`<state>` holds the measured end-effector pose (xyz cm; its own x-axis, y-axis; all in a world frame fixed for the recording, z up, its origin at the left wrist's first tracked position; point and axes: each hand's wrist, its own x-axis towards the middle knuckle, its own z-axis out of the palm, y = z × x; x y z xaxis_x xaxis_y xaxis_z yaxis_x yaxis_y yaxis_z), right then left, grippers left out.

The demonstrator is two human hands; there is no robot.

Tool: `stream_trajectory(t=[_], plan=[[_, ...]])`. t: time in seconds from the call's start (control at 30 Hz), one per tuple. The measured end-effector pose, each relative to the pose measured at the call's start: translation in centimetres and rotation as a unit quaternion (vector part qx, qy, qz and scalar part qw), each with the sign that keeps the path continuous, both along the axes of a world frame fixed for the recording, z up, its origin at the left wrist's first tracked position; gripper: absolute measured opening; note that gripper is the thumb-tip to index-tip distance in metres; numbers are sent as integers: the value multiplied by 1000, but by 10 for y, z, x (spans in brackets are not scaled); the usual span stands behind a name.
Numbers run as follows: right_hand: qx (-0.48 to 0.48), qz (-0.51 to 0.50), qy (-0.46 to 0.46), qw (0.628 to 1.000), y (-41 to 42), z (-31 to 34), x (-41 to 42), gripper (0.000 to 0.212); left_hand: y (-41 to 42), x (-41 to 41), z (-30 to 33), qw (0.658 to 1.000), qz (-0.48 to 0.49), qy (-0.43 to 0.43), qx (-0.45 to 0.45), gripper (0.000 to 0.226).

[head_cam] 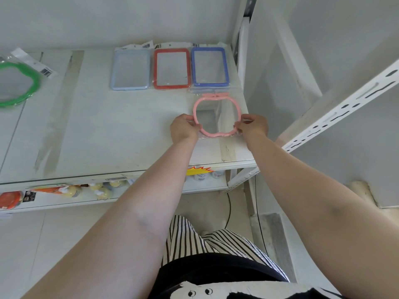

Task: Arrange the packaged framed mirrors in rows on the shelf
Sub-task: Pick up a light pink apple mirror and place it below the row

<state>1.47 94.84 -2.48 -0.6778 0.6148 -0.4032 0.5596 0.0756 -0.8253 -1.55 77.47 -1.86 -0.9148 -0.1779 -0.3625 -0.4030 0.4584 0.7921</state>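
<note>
A pink round-framed mirror [195,108] in clear wrap lies near the right end of the white shelf [97,130]. My left hand [184,129] grips its lower left rim and my right hand [253,126] grips its lower right rim. Behind it, along the back of the shelf, three packaged rectangular mirrors lie side by side: light blue [130,70], red [172,69] and dark blue [209,66]. A green round-framed mirror [18,83] in its packet lies at the far left of the shelf.
A white perforated upright [336,113] and the shelf's end post [240,61] stand to the right. The lower shelf [64,193] holds yellow bottles and other goods. The wall runs close behind the back row.
</note>
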Motion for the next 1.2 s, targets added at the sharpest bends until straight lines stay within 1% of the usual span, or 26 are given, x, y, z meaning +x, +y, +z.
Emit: stream_trajectory(t=[0.3, 0.43, 0.57, 0.63, 0.7, 0.8, 0.93, 1.0, 1.07, 1.2], plan=[[-1, 7, -3, 1000, 2, -1, 0, 37, -2, -3, -6, 1000, -9, 8, -3, 32], [14, 15, -14, 1000, 3, -4, -1, 34, -3, -3, -7, 1000, -14, 11, -10, 32], [90, 44, -45, 994, 2, 5, 3, 51, -7, -1, -2, 999, -15, 15, -37, 39], [134, 57, -43, 988, -2, 14, 10, 51, -15, 4, 5, 998, -26, 23, -47, 41], [175, 84, -19, 981, -12, 21, 19, 46, -29, 11, 14, 997, -46, 39, -57, 42], [213, 164, 28, 963, -39, 32, 27, 43, -64, 24, 29, 989, -92, 56, -105, 46], [206, 281, 62, 935, -92, 42, 32, 43, -128, 45, 44, 966, -138, 62, -207, 53], [216, 342, 83, 911, -123, 46, 36, 44, -162, 60, 51, 956, -146, 65, -247, 53], [241, 402, 91, 879, -157, 50, 43, 45, -197, 77, 57, 947, -152, 66, -274, 54], [262, 497, 96, 822, -227, 55, 58, 48, -265, 107, 64, 941, -147, 62, -298, 56]])
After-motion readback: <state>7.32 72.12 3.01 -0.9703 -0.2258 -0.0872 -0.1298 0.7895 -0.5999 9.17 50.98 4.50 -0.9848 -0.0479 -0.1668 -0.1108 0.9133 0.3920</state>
